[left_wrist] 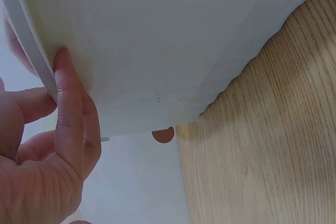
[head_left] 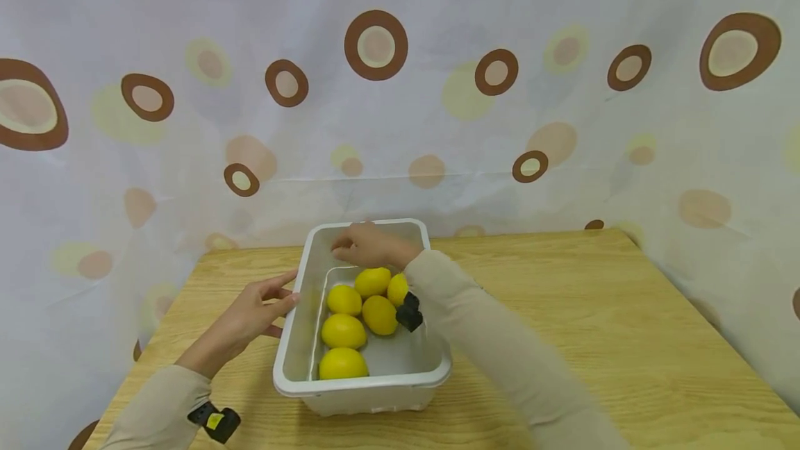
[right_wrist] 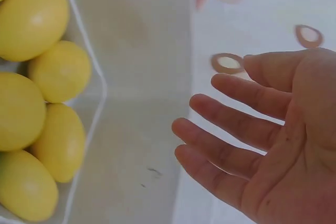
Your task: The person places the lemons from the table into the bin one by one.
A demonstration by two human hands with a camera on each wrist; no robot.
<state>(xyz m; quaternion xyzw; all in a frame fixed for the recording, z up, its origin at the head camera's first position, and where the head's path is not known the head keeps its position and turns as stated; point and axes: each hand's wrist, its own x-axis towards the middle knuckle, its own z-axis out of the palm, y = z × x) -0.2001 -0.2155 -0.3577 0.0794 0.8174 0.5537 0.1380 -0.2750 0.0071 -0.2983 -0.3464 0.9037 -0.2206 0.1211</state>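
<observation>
A white plastic bin (head_left: 359, 386) stands on the table, with several yellow lemons (head_left: 343, 332) lying on its floor. My left hand (head_left: 253, 307) holds the bin's left rim. In the left wrist view, the thumb and fingers (left_wrist: 70, 114) meet at that rim, one fingertip against the outer wall below it. My right hand (head_left: 369, 245) is over the far end of the bin, beyond the lemons. The right wrist view shows its fingers (right_wrist: 226, 114) spread and slightly bent, with nothing in them. My right forearm covers part of the bin's right side and one lemon.
The wooden table (head_left: 581, 325) extends to both sides of the bin. Behind it hangs a pale curtain (head_left: 400, 117) with brown and yellow ovals. A black wrist camera (head_left: 215, 422) is strapped to the left sleeve, another (head_left: 410, 312) to the right.
</observation>
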